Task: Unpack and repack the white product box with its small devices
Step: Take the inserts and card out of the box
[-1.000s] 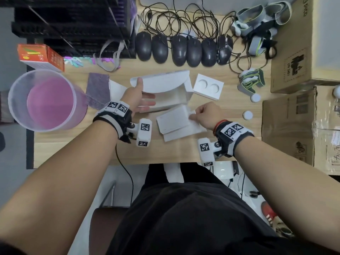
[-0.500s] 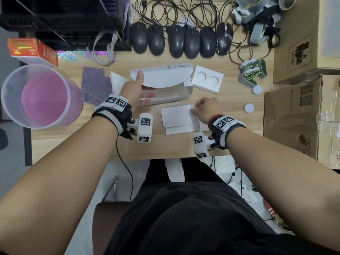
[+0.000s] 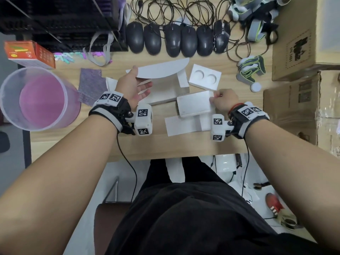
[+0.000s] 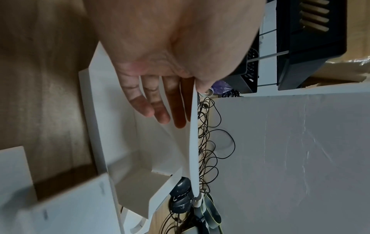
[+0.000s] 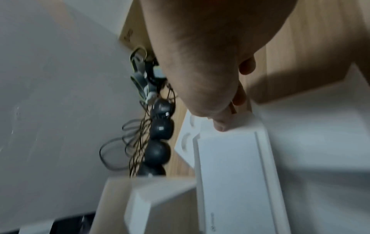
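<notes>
Both hands are at work near the middle of the head view. Left hand point(image 3: 135, 87) props up the lid point(image 3: 161, 70) of the white product box point(image 3: 163, 91), thumb on one face and straight fingers on the other, with the open box cavity below it. Right hand point(image 3: 222, 102) pinches the far right corner of a flat white inner box point(image 3: 194, 105), tilted up off the desk point(image 3: 184, 144) just right of the product box, above a white card sleeve point(image 3: 182, 125).

A corner pinch is a weak hold — the inner box may swivel or slip as it travels. The lid is only lightly held, so it could fall shut across the opening. The inner box might also clip the foam insert point(image 3: 205, 79) with two round wells, or go in askew and jam. Two small white round devices point(image 3: 255, 87) lie at right, easily forgotten.
</notes>
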Available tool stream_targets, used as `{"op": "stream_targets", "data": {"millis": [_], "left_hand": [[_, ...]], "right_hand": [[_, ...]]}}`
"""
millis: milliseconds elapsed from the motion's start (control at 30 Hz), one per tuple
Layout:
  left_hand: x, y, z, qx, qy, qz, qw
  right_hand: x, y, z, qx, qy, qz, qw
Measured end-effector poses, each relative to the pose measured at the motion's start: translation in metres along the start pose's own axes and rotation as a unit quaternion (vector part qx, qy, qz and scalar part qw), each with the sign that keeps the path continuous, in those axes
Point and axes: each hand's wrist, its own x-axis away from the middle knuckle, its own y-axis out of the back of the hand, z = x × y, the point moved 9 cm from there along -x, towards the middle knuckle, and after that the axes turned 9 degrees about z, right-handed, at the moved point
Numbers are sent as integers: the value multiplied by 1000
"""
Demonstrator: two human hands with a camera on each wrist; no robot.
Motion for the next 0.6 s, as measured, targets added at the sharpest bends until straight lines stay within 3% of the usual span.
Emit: {"op": "stream_targets", "data": {"millis": [200, 367, 467, 600], "left_hand": [[2, -8, -2, -12, 1, 8, 1000], [6, -18, -10, -104, -26, 53, 993], [6, -20, -15, -253, -70, 74, 962], [7, -21, -16, -437, -107, 67, 891]], "right_hand": [[-7, 54, -65, -42, -104, -67, 991], [-16, 45, -86, -58, -164, -79, 982], [0, 41, -47, -18, -86, -126, 988], [13, -21, 4, 60, 19, 28, 998]]}}
